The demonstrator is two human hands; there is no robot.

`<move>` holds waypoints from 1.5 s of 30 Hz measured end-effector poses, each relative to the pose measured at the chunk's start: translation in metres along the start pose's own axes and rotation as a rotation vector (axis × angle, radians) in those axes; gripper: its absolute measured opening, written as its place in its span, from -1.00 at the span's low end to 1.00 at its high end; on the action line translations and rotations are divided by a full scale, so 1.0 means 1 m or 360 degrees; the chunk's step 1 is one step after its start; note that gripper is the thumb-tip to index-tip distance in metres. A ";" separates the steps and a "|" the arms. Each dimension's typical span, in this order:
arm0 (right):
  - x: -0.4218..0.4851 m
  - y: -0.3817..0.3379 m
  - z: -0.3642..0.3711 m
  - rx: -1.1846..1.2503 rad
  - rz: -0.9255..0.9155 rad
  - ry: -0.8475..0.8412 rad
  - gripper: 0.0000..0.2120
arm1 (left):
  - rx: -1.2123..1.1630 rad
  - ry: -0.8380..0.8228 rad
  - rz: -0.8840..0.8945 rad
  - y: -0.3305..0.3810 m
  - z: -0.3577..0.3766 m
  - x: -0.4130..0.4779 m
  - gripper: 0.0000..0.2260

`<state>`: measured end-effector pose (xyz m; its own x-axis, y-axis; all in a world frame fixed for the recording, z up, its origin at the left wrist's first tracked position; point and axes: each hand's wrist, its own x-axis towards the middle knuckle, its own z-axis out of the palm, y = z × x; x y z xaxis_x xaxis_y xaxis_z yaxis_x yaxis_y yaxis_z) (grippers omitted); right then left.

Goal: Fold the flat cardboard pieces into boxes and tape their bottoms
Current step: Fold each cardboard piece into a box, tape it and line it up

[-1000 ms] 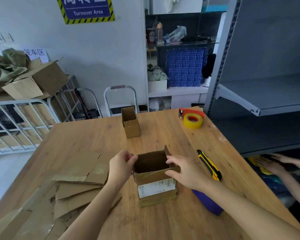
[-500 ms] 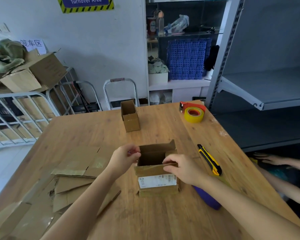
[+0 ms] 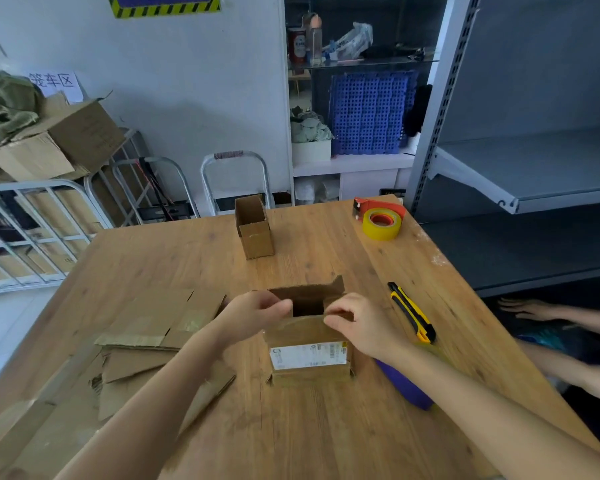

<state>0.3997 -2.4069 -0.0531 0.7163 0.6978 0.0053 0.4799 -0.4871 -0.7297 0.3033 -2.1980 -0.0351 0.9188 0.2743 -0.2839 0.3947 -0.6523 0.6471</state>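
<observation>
A small cardboard box (image 3: 309,344) with a white label on its near side stands upright in the middle of the wooden table (image 3: 326,427). My left hand (image 3: 253,315) grips its left top flap and my right hand (image 3: 357,327) pinches the right top flap, both pressed inward over the dark opening. The far flap still sticks up. A stack of flat cardboard pieces (image 3: 146,341) lies to the left. A folded, open-topped box (image 3: 253,226) stands at the table's far side. A yellow tape roll in a red dispenser (image 3: 381,218) sits at the far right corner.
A yellow and black utility knife (image 3: 413,311) lies right of the box, and a purple object (image 3: 406,386) is partly hidden under my right forearm. Another person's hands (image 3: 527,308) reach in low at the right by the grey shelving (image 3: 534,168). Metal cage carts stand at the left.
Both hands have moved closer together over the box top, folding the side flaps inward so the opening looks narrower. The camera has tilted slightly downward.
</observation>
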 end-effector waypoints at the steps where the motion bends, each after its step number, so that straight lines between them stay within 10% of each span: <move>1: 0.002 0.001 0.002 -0.0034 0.0108 0.0122 -0.83 | 0.0153 0.0043 0.0070 0.000 0.003 -0.001 -0.73; 8: 0.010 -0.016 0.012 -0.0347 0.0168 0.0239 -0.29 | 0.0316 0.0692 0.0132 0.001 0.030 -0.005 -0.55; 13: 0.015 -0.017 0.000 -0.0941 0.0036 0.0051 -0.18 | 0.0710 0.0603 0.0384 -0.002 0.032 -0.002 -0.30; 20: 0.012 0.011 0.006 -0.0781 -0.0225 -0.0160 -0.71 | 0.0757 0.0476 0.0569 -0.007 0.044 0.002 -0.68; 30: -0.002 0.042 0.030 -0.0429 0.0046 -0.0189 -0.66 | 0.0852 0.0383 0.0333 -0.018 0.071 0.002 -0.64; 45: -0.058 0.062 0.048 -0.0447 -0.0448 0.0058 -0.52 | 0.0713 0.0205 0.0671 -0.032 0.082 -0.026 -0.89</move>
<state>0.3635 -2.4527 -0.1316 0.5520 0.8079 0.2063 0.7763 -0.4076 -0.4808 0.2661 -2.2423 -0.1068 0.9993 -0.0064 0.0368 -0.0178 -0.9480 0.3177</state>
